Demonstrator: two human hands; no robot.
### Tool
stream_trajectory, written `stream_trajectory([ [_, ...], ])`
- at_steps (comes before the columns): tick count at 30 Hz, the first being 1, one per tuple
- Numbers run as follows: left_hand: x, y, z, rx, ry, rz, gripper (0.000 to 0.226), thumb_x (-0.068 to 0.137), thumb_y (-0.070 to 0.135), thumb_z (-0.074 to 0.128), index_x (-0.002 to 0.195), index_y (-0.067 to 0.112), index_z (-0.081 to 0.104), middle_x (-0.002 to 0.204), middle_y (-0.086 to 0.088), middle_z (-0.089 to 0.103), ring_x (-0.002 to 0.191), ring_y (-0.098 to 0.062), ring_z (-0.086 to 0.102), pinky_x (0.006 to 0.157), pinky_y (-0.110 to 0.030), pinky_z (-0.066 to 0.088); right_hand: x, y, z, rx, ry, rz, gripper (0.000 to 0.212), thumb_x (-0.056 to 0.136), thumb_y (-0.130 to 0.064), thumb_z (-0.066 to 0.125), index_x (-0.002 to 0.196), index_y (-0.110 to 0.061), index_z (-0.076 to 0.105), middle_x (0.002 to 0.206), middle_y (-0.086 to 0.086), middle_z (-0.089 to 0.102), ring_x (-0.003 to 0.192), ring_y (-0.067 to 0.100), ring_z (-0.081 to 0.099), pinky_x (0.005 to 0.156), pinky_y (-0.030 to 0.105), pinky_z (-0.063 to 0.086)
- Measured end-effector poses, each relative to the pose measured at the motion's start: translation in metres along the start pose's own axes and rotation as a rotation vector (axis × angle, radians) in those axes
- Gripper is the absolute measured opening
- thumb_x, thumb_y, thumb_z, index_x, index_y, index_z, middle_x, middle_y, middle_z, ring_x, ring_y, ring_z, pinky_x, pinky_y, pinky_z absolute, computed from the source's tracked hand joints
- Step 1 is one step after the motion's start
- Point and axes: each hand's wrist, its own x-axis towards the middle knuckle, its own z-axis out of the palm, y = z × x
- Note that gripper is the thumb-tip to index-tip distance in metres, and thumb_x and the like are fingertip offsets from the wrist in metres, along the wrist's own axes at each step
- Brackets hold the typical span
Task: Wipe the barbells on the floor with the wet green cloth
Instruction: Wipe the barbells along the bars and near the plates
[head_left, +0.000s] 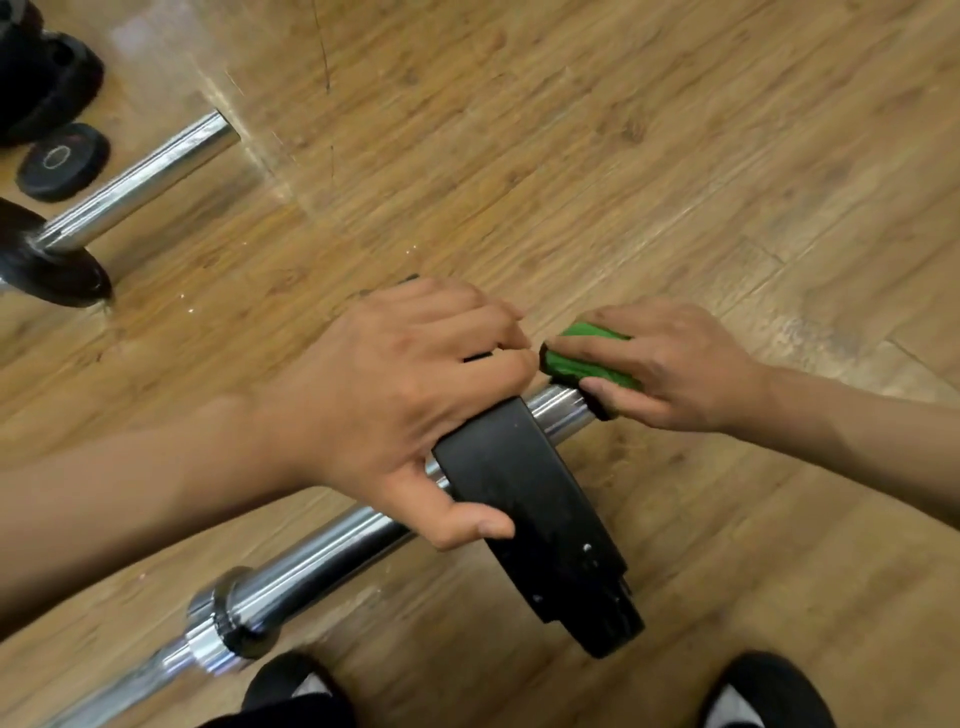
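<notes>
A chrome barbell (311, 566) lies diagonally across the wooden floor, from lower left up to the middle. A black weight plate (540, 525) sits on its sleeve near the end. My left hand (415, 395) grips the top edge of that plate, thumb on its near face. My right hand (670, 364) holds the folded green cloth (587, 358) wrapped over the sleeve's end, just right of the plate. A short stretch of bare sleeve (558, 415) shows between plate and cloth.
A second barbell's chrome sleeve (140, 182) with a black plate (47, 260) lies at the upper left. More black plates (62, 161) sit beyond it. My two shoes (296, 691) stand at the bottom edge.
</notes>
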Motion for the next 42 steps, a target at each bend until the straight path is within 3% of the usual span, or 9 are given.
stream_trajectory([
  [4,-0.003,-0.015,-0.003,-0.014,0.012,-0.012,0.093,0.094,0.079,0.029,0.109,-0.002,0.071,0.114,-0.017,0.071,0.122,-0.034,0.066,0.094,-0.052,0.053,0.007,-0.027,0.018,-0.045,0.191,0.186,0.039,0.102,-0.037,0.049,0.126,-0.015,0.07,0.119,0.016,0.068,0.094,0.037,0.066,0.081,0.044,0.049],
  [11,-0.016,-0.062,-0.02,0.034,-0.059,-0.072,0.096,0.101,0.073,0.024,0.134,-0.009,0.06,0.14,-0.023,0.061,0.136,-0.036,0.056,0.105,-0.055,0.048,0.027,0.009,0.024,-0.15,0.12,-0.32,0.052,0.109,-0.041,0.05,0.156,-0.018,0.046,0.141,0.023,0.058,0.11,0.037,0.065,0.091,0.048,0.053],
  [17,0.0,-0.046,-0.038,0.062,0.029,-0.01,0.079,0.102,0.06,0.038,0.134,-0.008,0.062,0.143,-0.023,0.059,0.139,-0.036,0.053,0.109,-0.057,0.044,0.041,-0.007,0.051,-0.141,0.311,-0.028,0.047,0.106,-0.036,0.048,0.149,-0.017,0.056,0.14,0.022,0.059,0.122,0.04,0.059,0.106,0.051,0.042],
  [21,0.008,-0.039,-0.019,0.144,-0.064,0.134,0.077,0.1,0.059,0.041,0.137,-0.004,0.063,0.145,-0.021,0.059,0.141,-0.033,0.053,0.118,-0.051,0.038,0.055,-0.002,0.064,-0.136,0.347,-0.207,0.044,0.102,-0.031,0.062,0.143,-0.016,0.057,0.137,0.02,0.059,0.13,0.039,0.054,0.111,0.053,0.044],
  [24,0.004,-0.063,-0.023,0.184,-0.12,0.071,0.08,0.102,0.064,0.033,0.143,0.0,0.059,0.149,-0.02,0.056,0.142,-0.033,0.052,0.119,-0.053,0.036,0.064,0.036,0.053,-0.23,0.318,-0.3,0.049,0.11,-0.035,0.049,0.155,-0.02,0.041,0.148,0.022,0.055,0.132,0.038,0.058,0.111,0.049,0.046],
  [30,-0.002,-0.104,-0.043,0.215,-0.178,-0.066,0.08,0.104,0.062,0.024,0.149,0.003,0.052,0.156,-0.019,0.048,0.148,-0.034,0.043,0.121,-0.057,0.03,0.08,0.012,0.071,-0.165,0.368,0.052,0.051,0.109,-0.033,0.047,0.159,-0.021,0.041,0.158,0.019,0.045,0.148,0.039,0.04,0.122,0.052,0.029],
  [36,0.009,-0.095,-0.038,0.283,-0.067,-0.096,0.065,0.101,0.052,0.042,0.137,0.002,0.063,0.15,-0.019,0.055,0.142,-0.034,0.05,0.117,-0.055,0.036,0.099,0.038,0.082,-0.273,0.34,-0.233,0.062,0.108,-0.014,0.047,0.165,-0.023,0.024,0.166,0.018,0.032,0.153,0.035,0.032,0.125,0.05,0.027],
  [39,0.005,-0.102,-0.034,0.284,-0.132,-0.121,0.07,0.1,0.059,0.04,0.141,0.007,0.061,0.152,-0.017,0.054,0.142,-0.034,0.05,0.12,-0.054,0.032,0.113,0.064,0.077,-0.278,0.394,-0.18,0.06,0.11,-0.032,0.053,0.163,-0.021,0.027,0.164,0.018,0.036,0.152,0.035,0.036,0.123,0.052,0.032],
  [42,-0.002,-0.128,-0.047,0.275,-0.215,-0.215,0.079,0.1,0.069,0.03,0.145,0.011,0.057,0.154,-0.015,0.051,0.139,-0.033,0.051,0.121,-0.055,0.029,0.119,0.052,0.089,-0.157,0.452,-0.03,0.058,0.108,-0.028,0.056,0.161,-0.019,0.034,0.164,0.02,0.035,0.154,0.036,0.03,0.124,0.054,0.028],
])
